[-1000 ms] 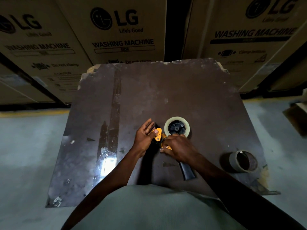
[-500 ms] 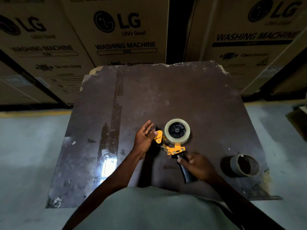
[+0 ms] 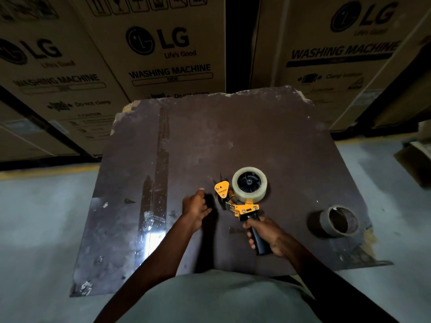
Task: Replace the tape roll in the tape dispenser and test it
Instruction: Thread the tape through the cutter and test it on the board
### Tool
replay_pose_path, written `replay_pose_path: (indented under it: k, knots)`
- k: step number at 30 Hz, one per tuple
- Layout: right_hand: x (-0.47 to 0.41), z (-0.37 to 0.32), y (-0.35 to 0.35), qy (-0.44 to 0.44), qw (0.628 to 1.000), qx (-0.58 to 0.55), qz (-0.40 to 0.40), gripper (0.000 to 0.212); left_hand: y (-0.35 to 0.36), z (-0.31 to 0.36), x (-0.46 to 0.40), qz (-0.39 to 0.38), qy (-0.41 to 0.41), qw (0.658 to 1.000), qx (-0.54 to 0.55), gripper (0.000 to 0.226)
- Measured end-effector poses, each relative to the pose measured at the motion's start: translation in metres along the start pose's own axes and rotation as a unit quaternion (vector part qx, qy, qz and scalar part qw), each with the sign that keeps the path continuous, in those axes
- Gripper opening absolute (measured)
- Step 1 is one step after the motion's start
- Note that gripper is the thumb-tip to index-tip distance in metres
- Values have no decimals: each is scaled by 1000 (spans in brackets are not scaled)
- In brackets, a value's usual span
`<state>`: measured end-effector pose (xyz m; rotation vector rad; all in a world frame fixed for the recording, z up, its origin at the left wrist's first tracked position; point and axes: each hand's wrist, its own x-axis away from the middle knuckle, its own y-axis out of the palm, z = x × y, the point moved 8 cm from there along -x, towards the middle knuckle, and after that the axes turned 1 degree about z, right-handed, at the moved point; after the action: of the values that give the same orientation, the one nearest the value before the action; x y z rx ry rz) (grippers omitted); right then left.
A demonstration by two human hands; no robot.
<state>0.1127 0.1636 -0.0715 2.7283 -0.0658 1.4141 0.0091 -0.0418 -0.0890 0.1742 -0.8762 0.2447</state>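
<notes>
Stacked cartons [image 3: 163,54] printed with a washing machine label stand behind a scuffed dark board [image 3: 233,136] that serves as your work surface over a grey floor [image 3: 42,217]. Your right hand [image 3: 268,231] is wrapped around the black handle of the tape dispenser [image 3: 245,206], fingers clenched on the grip, with its yellow frame pointing away from you. A full roll of clear tape [image 3: 249,184] sits mounted on the dispenser's black hub. Your left hand [image 3: 196,206] hovers just beside the yellow front plate, apart from it, fingers loosely curled and holding nothing. Off to your right, near the board's chipped edge, an empty cardboard core [image 3: 339,221] stands on end, well apart from the dispenser.
</notes>
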Motion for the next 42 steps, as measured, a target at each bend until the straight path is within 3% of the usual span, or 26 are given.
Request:
replay_pose_path:
  k: [4, 10, 14, 16, 21, 23, 32, 34, 37, 39, 42]
  knots:
    - [17, 14, -4, -10, 998, -7, 59, 11, 22, -14, 4, -112, -70, 991, -26, 53]
    - [38, 38, -25, -43, 986, 42, 158, 10, 53, -15, 13, -160, -98, 978, -86, 58]
    - [49, 48, -46, -82, 967, 117, 212, 15, 70, -15, 19, -146, -70, 975, -154, 19]
    - [54, 52, -58, -115, 952, 178, 222, 29, 76, -17, 25, -127, -44, 977, -166, 6]
    - [97, 41, -60, -157, 907, 298, 253, 30, 84, -28, 32, -129, 6, 978, -167, 17]
    - [99, 52, -60, -142, 903, 320, 250, 35, 84, -30, 32, -113, 35, 979, -166, 5]
    - [105, 82, -48, -88, 890, 361, 263, 46, 65, -29, 25, -46, 109, 968, -223, 37]
    - [105, 85, -42, -72, 888, 363, 274, 48, 65, -20, 19, -27, 158, 934, -319, 36]
    - [108, 89, -34, -50, 887, 357, 287, 50, 71, -10, 18, -23, 236, 822, -518, 38]
    - [108, 89, -32, -41, 893, 334, 298, 46, 78, -5, 19, -57, 310, 755, -575, 34]
    - [101, 91, -35, -26, 906, 297, 302, 51, 88, -6, 28, -95, 457, 616, -634, 30]
